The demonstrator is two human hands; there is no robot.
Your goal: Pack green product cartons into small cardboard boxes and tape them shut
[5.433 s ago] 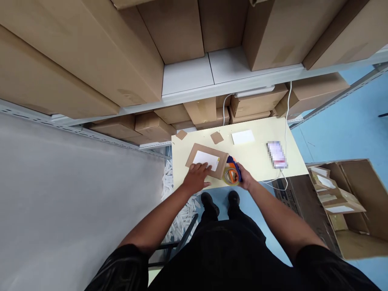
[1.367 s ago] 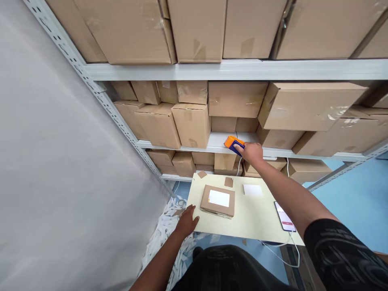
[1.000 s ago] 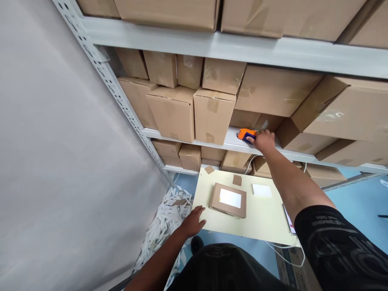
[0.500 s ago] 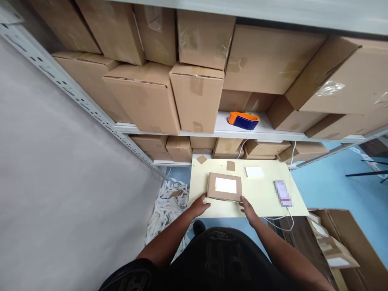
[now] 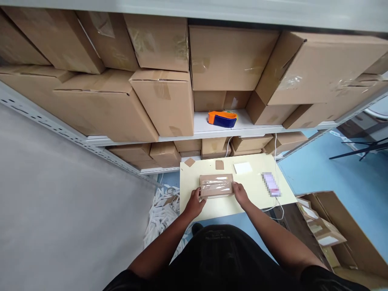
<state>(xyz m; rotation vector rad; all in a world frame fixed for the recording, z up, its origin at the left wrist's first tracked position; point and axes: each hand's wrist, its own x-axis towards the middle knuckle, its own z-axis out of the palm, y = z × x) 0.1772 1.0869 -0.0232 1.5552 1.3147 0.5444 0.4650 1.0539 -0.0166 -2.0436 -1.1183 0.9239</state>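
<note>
A small cardboard box (image 5: 216,186) is held between my two hands over the pale yellow tabletop (image 5: 257,194). Clear tape shines across the face turned up toward me. My left hand (image 5: 195,203) grips its left end, thumb at the near corner and fingers along the side. At the right end, my right hand (image 5: 240,193) presses on the near corner, its fingers partly hidden. Whether the box's underside touches the table I cannot tell.
A white pad (image 5: 243,167), cardboard scraps (image 5: 219,164) and a phone (image 5: 271,184) with a cable lie on the table. Shelves of cartons (image 5: 163,103) rise behind, holding an orange-and-blue tape dispenser (image 5: 222,119). A large open carton (image 5: 348,226) with parcels stands right; paper strips (image 5: 162,214) lie left.
The box has been turned over: its white label faced up before, and now a taped side does. Both hands have closed on its ends. The camera view has shifted rightward.
</note>
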